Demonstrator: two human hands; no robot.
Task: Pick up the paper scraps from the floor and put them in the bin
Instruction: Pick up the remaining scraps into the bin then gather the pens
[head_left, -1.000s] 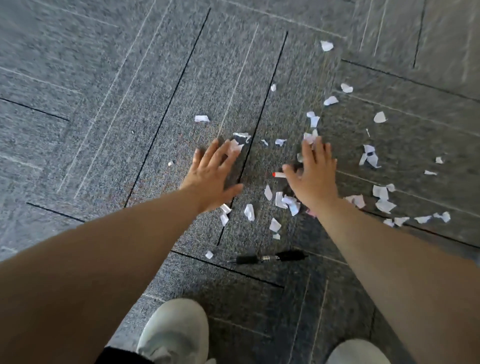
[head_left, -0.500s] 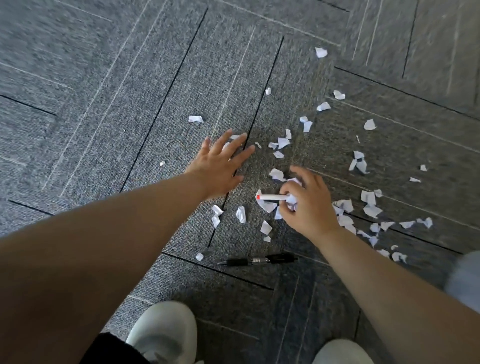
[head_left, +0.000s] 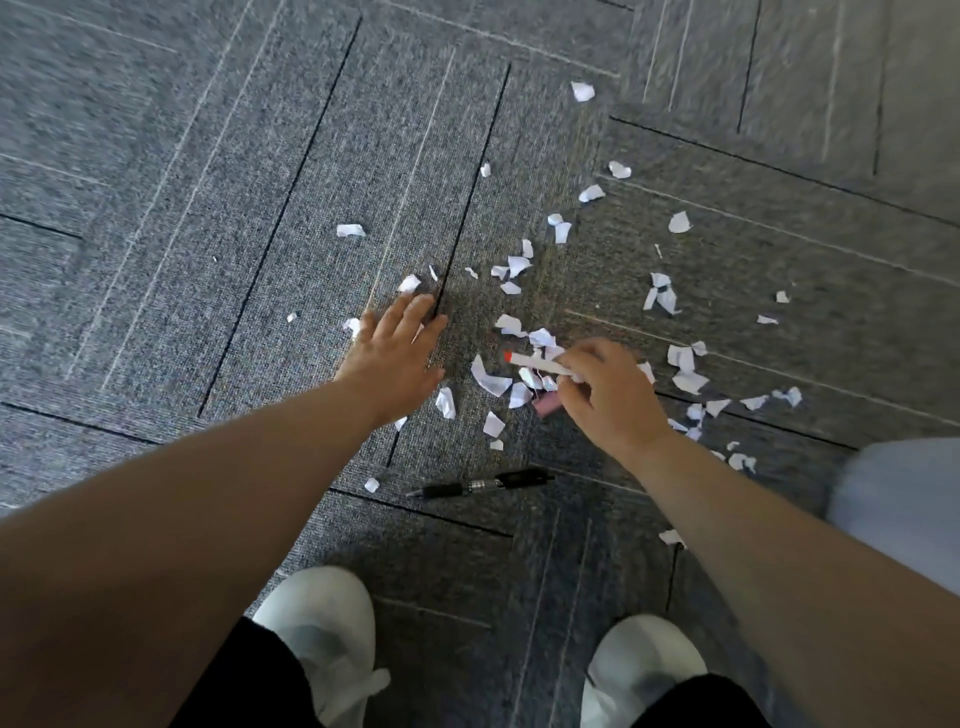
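Several white paper scraps (head_left: 491, 382) lie scattered over the grey carpet (head_left: 234, 208), most of them in the middle and to the right. My left hand (head_left: 397, 356) lies flat on the carpet with its fingers spread and holds nothing. My right hand (head_left: 608, 392) is curled around a white marker with a red tip (head_left: 535, 362), lifted slightly over a cluster of scraps. A small pink object (head_left: 546, 407) lies beside that hand. No bin is in view.
A black pen (head_left: 480, 484) lies on the carpet just in front of my feet. My two white shoes (head_left: 322, 623) stand at the bottom edge. A pale blue blurred shape (head_left: 898, 509) sits at the right edge.
My right hand drew back toward me, raked scraps together and closed on the red-tipped marker. My left hand stayed flat on the carpet.
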